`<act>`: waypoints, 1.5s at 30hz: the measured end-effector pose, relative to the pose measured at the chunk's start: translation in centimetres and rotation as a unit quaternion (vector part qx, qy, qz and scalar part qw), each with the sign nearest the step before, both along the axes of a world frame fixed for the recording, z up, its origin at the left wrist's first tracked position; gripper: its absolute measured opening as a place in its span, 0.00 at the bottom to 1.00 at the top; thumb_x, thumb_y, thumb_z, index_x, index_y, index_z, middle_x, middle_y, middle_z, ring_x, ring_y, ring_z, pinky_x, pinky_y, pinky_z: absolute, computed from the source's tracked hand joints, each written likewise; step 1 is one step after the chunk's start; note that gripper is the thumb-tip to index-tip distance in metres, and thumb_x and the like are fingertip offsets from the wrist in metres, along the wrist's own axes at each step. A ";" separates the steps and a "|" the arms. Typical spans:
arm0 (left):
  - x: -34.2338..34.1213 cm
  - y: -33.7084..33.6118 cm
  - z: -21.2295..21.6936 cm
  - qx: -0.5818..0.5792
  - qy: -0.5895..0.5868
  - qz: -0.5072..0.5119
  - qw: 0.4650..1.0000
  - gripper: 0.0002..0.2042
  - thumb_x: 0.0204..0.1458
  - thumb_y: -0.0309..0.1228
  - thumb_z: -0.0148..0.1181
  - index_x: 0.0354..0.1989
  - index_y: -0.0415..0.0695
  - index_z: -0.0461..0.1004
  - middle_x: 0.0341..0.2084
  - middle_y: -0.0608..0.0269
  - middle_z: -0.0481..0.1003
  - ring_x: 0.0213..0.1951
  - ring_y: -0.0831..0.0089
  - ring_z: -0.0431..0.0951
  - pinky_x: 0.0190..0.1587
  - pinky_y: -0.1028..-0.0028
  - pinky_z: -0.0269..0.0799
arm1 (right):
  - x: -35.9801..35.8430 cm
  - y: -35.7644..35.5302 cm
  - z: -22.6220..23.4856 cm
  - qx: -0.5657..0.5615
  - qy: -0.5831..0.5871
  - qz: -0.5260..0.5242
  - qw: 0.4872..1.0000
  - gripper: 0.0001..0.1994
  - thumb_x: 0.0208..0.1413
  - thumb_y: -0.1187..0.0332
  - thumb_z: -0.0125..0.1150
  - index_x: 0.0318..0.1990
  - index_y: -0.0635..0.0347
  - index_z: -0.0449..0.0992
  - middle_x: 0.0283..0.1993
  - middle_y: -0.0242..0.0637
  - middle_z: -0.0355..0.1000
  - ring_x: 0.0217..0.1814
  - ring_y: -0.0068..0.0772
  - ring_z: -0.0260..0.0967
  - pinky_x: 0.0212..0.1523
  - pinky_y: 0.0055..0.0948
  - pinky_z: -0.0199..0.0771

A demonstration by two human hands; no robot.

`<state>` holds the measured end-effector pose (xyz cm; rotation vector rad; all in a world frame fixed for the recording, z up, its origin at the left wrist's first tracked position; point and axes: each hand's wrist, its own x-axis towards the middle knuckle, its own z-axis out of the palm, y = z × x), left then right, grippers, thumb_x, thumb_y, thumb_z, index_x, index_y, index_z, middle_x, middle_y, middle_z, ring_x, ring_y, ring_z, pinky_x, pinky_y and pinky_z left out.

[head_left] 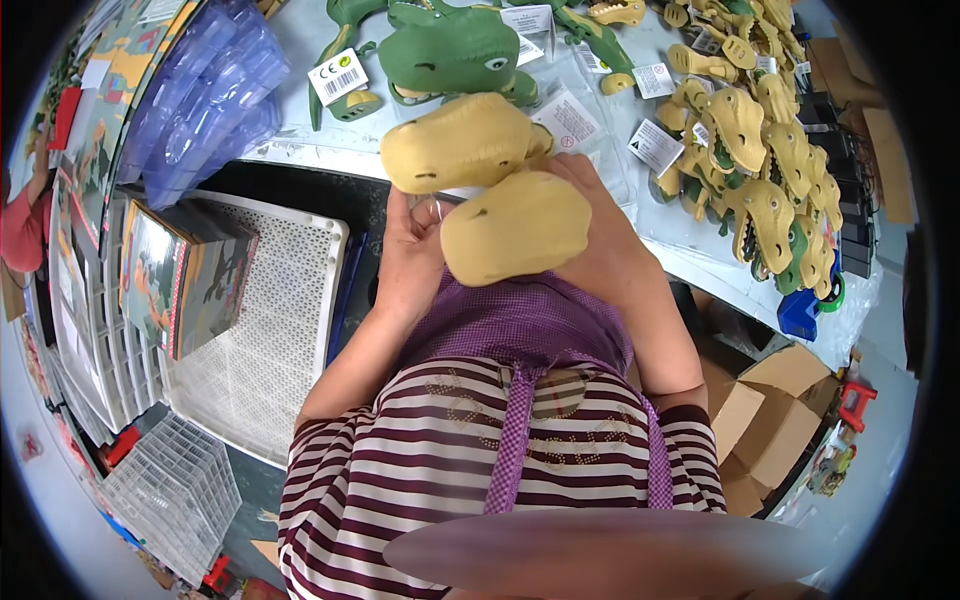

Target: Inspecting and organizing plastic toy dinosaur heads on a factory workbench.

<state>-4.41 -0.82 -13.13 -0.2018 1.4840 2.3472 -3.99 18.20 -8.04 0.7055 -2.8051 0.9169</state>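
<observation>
Two tan toy dinosaur heads are in front of my chest: a farther toy dinosaur (460, 145) and a nearer toy dinosaur (515, 235) that overlaps it. My right hand (615, 240) wraps round the nearer one from the right, its fingers partly hidden behind the head. Just below the farther head, my left hand (410, 245) is closed with curled fingers. Something thin and clear shows by its fingertips, but what it pinches cannot be made out. Beyond both heads, a green toy dinosaur (450, 55) lies on the table with a white tag (338, 76) beside it.
Many tan and green toy dinosaurs (765, 200) are heaped on the table's right. Clear plastic shells (205, 100) are stacked at the far left. A white perforated tray (285, 370) holds printed card boxes (185, 280). An open cardboard box (775, 425) stands at lower right.
</observation>
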 end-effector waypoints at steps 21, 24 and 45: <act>0.2 1.0 -0.7 0.027 -0.015 -0.029 0.999 0.33 0.56 0.20 0.50 0.65 0.45 0.38 0.33 0.56 0.72 0.30 0.69 0.77 0.35 0.73 0.76 | -0.8 1.3 -2.9 -0.108 0.022 -0.030 0.993 0.16 0.54 0.63 0.56 0.48 0.62 0.69 0.49 0.48 0.67 0.52 0.55 0.61 0.53 0.43 0.61; 0.3 0.9 -0.6 0.005 -0.008 -0.036 0.999 0.29 0.57 0.20 0.48 0.64 0.40 0.41 0.43 0.52 0.71 0.33 0.70 0.76 0.41 0.63 0.77 | -0.5 1.3 -3.3 -0.100 0.015 -0.041 0.994 0.16 0.54 0.62 0.55 0.46 0.62 0.70 0.49 0.47 0.67 0.52 0.54 0.61 0.53 0.43 0.61; 0.5 0.1 -0.8 0.011 -0.064 -0.035 0.997 0.12 0.56 0.23 0.49 0.48 0.34 0.65 0.43 0.53 0.71 0.40 0.65 0.75 0.44 0.65 0.75 | 0.5 1.1 -0.5 -0.029 0.132 -0.006 0.991 0.23 0.40 0.68 0.66 0.48 0.58 0.68 0.48 0.39 0.65 0.50 0.46 0.60 0.49 0.39 0.61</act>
